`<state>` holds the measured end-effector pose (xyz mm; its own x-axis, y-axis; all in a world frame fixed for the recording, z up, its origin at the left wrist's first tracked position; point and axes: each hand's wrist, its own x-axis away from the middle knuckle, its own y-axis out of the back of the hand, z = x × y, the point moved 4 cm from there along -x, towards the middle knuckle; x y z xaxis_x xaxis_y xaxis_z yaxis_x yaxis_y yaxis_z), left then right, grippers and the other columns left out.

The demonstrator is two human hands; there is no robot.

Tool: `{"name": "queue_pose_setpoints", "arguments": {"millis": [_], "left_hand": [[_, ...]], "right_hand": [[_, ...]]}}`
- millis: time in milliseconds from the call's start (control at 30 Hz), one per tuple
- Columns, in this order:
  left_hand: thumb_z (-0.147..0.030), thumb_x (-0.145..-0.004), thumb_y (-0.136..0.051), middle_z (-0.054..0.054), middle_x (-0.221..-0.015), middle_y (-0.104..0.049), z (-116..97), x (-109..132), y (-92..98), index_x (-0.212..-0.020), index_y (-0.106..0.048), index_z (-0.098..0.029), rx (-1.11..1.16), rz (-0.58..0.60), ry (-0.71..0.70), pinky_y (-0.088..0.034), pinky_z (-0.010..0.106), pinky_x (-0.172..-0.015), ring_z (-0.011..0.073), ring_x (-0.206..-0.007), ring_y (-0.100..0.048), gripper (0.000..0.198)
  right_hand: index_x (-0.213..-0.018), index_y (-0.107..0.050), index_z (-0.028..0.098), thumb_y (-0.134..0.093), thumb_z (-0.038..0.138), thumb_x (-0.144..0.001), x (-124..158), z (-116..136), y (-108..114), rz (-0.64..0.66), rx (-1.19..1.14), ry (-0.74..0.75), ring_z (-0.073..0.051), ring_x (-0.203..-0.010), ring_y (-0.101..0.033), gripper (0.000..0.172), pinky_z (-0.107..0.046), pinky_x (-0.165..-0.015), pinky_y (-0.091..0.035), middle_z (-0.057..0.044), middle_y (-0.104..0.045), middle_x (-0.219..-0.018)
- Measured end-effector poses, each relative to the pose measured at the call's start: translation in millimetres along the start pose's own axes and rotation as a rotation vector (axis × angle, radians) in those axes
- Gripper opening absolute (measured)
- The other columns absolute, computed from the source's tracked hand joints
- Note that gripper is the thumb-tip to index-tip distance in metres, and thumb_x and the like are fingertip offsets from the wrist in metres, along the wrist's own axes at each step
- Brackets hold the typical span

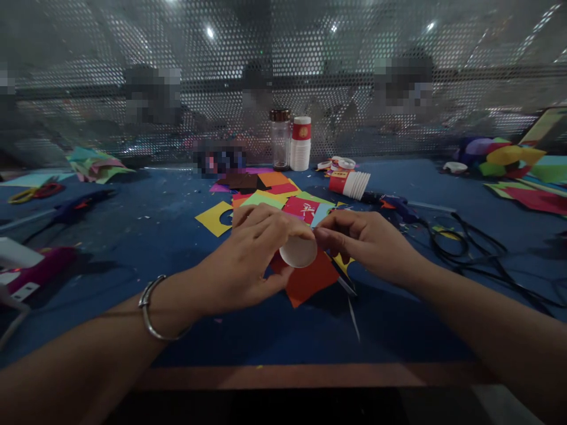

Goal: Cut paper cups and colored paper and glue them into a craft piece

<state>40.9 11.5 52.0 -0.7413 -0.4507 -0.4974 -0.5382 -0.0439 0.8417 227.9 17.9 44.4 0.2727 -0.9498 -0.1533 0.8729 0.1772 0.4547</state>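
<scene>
My left hand [261,254] curls round a white paper cup [297,252], thumb below and fingers over the top. The cup's round end faces me. At its right side my right hand [349,236] has thumb and forefinger pinched together at the rim; whether a small piece sits between the tips is hidden. Beneath the cup lies an orange-red sheet of paper [310,286]. Just right of it, partly under my right hand, is a thin, pointed, light-edged object [346,285] that I cannot identify. A narrow white strip [354,320] lies nearer to me.
Coloured paper sheets [274,180] spread behind my hands. A stack of paper cups [300,150] stands beside a glass bottle [280,141]; more cups [349,184] lie sideways. Glue guns lie left [82,203] and right [398,208], with a black cable [465,242] and a power strip [39,271].
</scene>
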Motion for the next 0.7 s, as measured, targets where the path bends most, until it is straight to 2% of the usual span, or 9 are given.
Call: {"name": "queue_pose_setpoints", "arguments": {"millis": [267,367,433,533,600,700], "left_hand": [[-0.007,-0.082,-0.055,0.004,-0.121,-0.065,-3,-1,0.7,-0.123,-0.050,-0.026,0.013,0.051,0.004,-0.043,0.041,-0.102,0.0229,-0.119,-0.055,0.045],[-0.009,-0.084,-0.058,0.006,-0.132,-0.061,-3,-1,3.1,-0.129,-0.046,-0.026,0.001,-0.018,0.007,-0.039,0.044,-0.108,0.0243,-0.127,-0.051,0.050],[-0.013,-0.082,-0.063,0.009,-0.140,-0.055,2,-1,4.4,-0.133,-0.042,-0.026,0.044,-0.072,0.089,-0.035,0.048,-0.111,0.0267,-0.133,-0.048,0.057],[-0.025,-0.077,-0.075,0.013,-0.147,-0.047,18,2,0.4,-0.138,-0.035,-0.024,0.314,-0.079,0.340,-0.041,0.048,-0.109,0.0295,-0.135,-0.047,0.073],[-0.032,-0.074,-0.080,0.014,-0.140,-0.053,28,4,-5.1,-0.138,-0.035,-0.023,0.566,-0.060,0.467,-0.047,0.046,-0.104,0.0298,-0.128,-0.055,0.079],[-0.033,-0.075,-0.081,0.012,-0.121,-0.067,33,3,-12.8,-0.132,-0.039,-0.022,0.863,-0.005,0.566,-0.053,0.044,-0.094,0.0280,-0.111,-0.066,0.072]], "right_hand": [[-0.074,-0.063,0.019,-0.079,0.052,-0.072,1,-6,-9,0.100,-0.133,-0.083,-0.010,-0.054,-0.048,0.036,-0.023,-0.050,-0.036,0.004,-0.055,-0.062],[-0.075,-0.062,0.019,-0.079,0.051,-0.073,2,-8,-8,0.074,-0.149,-0.101,-0.010,-0.054,-0.049,0.037,-0.023,-0.050,-0.037,0.004,-0.054,-0.061],[-0.076,-0.063,0.018,-0.080,0.051,-0.072,2,-9,-6,0.036,-0.175,-0.094,-0.010,-0.055,-0.051,0.037,-0.023,-0.051,-0.040,0.003,-0.056,-0.064],[-0.079,-0.064,0.017,-0.078,0.054,-0.074,3,-10,-5,-0.011,-0.229,-0.071,-0.009,-0.056,-0.052,0.040,-0.022,-0.049,-0.043,0.002,-0.059,-0.068],[-0.080,-0.064,0.017,-0.077,0.056,-0.074,3,-11,-5,-0.031,-0.252,-0.058,-0.008,-0.054,-0.052,0.042,-0.022,-0.047,-0.043,0.001,-0.060,-0.068],[-0.082,-0.065,0.017,-0.078,0.055,-0.074,3,-12,-5,-0.048,-0.268,-0.037,-0.008,-0.053,-0.052,0.041,-0.022,-0.046,-0.044,0.002,-0.060,-0.068]]}}
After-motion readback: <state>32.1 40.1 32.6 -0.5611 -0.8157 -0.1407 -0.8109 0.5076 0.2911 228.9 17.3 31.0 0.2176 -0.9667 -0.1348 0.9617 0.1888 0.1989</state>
